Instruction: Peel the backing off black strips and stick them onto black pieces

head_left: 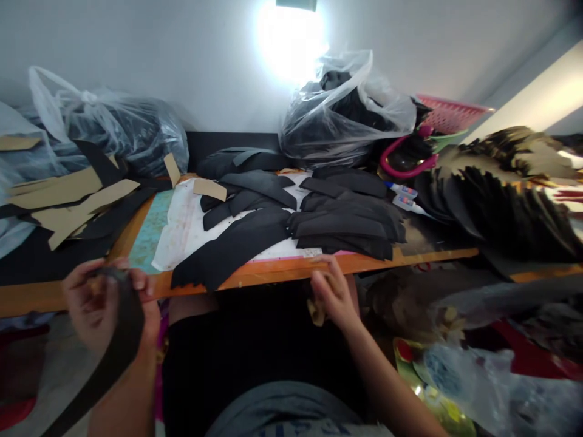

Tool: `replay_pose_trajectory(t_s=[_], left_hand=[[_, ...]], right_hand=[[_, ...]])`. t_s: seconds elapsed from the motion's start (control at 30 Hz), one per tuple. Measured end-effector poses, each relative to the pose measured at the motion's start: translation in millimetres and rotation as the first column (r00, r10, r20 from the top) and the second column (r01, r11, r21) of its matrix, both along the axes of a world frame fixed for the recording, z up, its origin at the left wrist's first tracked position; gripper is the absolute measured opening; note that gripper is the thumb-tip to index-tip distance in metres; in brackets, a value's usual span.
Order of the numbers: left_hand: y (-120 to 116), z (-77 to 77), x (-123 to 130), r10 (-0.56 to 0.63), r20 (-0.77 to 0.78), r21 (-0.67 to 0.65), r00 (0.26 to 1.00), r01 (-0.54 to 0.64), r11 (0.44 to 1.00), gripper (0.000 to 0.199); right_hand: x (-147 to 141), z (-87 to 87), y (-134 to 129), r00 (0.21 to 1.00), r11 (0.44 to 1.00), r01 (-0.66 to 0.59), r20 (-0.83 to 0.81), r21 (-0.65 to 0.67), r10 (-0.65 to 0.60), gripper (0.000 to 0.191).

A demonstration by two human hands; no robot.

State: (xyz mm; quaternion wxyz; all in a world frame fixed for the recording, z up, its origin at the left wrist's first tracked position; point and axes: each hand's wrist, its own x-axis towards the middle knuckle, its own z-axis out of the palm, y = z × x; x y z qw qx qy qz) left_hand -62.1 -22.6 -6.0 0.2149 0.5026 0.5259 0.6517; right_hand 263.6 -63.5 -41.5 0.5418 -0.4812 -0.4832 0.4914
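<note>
My left hand is closed on one end of a long black strip, just off the table's front edge at the left. The strip curves over the fingers and hangs down across my forearm. Over my lap, my right hand is partly curled around a small rolled tan piece, its index finger pointing toward the table edge. A broad black cut piece lies between the hands, its jagged lower end overhanging the edge. Behind my right hand are layered black pieces on a white sheet.
Black and tan strips lie heaped at the left. Clear plastic bags of black material stand against the wall. At the right are glue tubes, a pink basket and a fanned stack of black pieces.
</note>
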Motion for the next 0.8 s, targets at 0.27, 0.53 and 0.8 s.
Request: replay_pose_trajectory(t_s=[0.27,0.53,0.8], left_hand=[[-29.3,-16.8,62.6,-0.6,-0.442,-0.144,0.667,0.607,0.781,0.071],[-32.9,-22.3,68.1,-0.503,-0.109,-0.302,0.857,0.454,0.838,0.074],[-10.0,-39.4,46.1,-0.211,-0.266,-0.327,0.941,0.118,0.938,0.029]], right_hand=[[-49.7,37.1,5.3,0.889,0.893,-0.334,0.417,0.301,0.192,0.035],[-31.4,56.1,26.9,0.912,0.939,-0.206,0.403,0.277,0.081,0.027],[-14.7,28.9,76.0,0.931,0.972,0.102,0.323,0.211,-0.168,0.029]])
